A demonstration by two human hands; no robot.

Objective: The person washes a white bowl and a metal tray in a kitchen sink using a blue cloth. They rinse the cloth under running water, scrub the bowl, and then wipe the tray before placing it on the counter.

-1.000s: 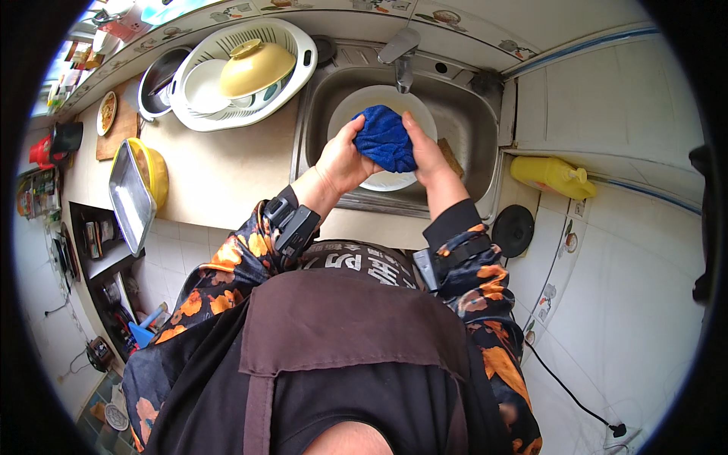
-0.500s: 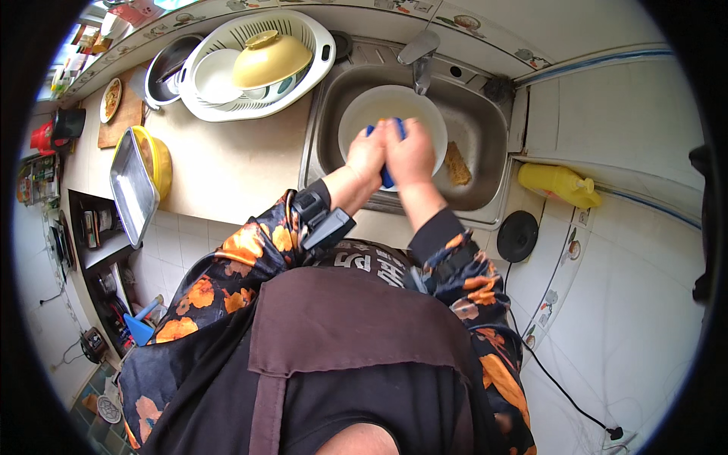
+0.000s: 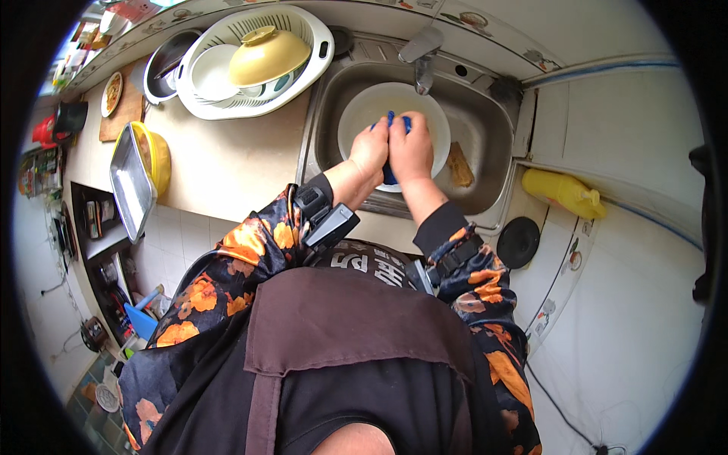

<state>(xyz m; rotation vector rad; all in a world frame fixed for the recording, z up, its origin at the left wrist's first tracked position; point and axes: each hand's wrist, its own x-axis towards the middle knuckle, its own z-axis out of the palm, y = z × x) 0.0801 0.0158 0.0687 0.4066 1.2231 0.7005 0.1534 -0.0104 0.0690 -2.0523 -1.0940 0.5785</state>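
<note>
Being clasped between the left hand (image 3: pixel 368 153) and the right hand (image 3: pixel 411 155), a blue cloth (image 3: pixel 390 176) is mostly hidden by the fingers, with only small parts left showing at its far and near ends. The grip of each hand is curled firmly around the cloth, and the two hands are brought together side by side. The cloth is held over a white basin (image 3: pixel 353 115); whether the two touch cannot be told. The basin is set in a steel sink (image 3: pixel 481 129), near a tap (image 3: pixel 423 64) at the far side. A brown sponge (image 3: pixel 459 165) is seen in the sink, just right of the basin.

On the bench (image 3: pixel 220 167) to the left, a white colander (image 3: pixel 243 113) is placed at the far side, and in it an upturned yellow bowl (image 3: pixel 269 62) and a white bowl (image 3: pixel 211 73) are held. Left of the colander, a dark pan (image 3: pixel 168 61) is set. Nearer, a metal tray (image 3: pixel 129 182) is tilted beside a yellow tub (image 3: pixel 162 159). Right of the sink, a yellow bottle (image 3: pixel 561 191) is seen.
</note>
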